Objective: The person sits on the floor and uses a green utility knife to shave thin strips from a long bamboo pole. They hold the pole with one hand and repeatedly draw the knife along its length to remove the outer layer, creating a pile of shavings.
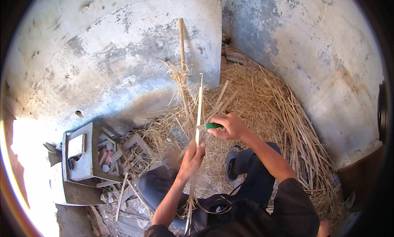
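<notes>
A long pale strip, which looks like split bamboo (200, 103), runs upright through the middle of the view and down past my lap. My left hand (191, 160) is wrapped round it below the knife. In my right hand (232, 127) is a knife with a green handle (214, 125). Its short blade lies against the strip, just above my left fingers. Thin curled shavings (189, 204) hang around the strip's lower part over my lap.
A pole (182, 42) with frayed shavings leans on the peeling wall (123, 44). To the left stands a weathered wooden box (90, 155) among scrap wood. Straw-like shavings (254, 93) cover the floor, and long split strips (305, 142) lie along the right wall.
</notes>
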`<state>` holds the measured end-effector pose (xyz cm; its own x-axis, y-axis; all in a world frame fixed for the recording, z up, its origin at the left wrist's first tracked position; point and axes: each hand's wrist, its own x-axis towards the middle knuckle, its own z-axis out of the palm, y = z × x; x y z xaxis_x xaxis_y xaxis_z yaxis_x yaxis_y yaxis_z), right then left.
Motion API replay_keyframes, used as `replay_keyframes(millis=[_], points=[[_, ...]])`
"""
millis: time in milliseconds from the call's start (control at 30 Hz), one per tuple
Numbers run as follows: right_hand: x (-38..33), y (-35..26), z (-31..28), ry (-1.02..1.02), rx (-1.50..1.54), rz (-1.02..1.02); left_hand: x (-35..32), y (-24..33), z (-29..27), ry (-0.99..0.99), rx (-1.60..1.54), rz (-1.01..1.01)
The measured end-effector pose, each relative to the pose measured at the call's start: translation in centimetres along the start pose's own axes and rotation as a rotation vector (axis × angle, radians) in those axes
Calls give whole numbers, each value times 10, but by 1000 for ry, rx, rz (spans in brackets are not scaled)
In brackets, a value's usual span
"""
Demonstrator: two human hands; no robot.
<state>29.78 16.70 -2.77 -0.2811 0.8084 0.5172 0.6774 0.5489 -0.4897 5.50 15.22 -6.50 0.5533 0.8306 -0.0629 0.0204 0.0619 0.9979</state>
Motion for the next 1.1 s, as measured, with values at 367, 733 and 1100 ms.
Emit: replay_keyframes(millis=[367,733,1100], points=[[-2,-1,6,62,-37,-43,-1,7,5,47,253,100],[1,4,1,112,-101,-26,-3,16,5,50,306,137],[6,47,-35,247,-186,142,-10,12,15,-52,372,115]])
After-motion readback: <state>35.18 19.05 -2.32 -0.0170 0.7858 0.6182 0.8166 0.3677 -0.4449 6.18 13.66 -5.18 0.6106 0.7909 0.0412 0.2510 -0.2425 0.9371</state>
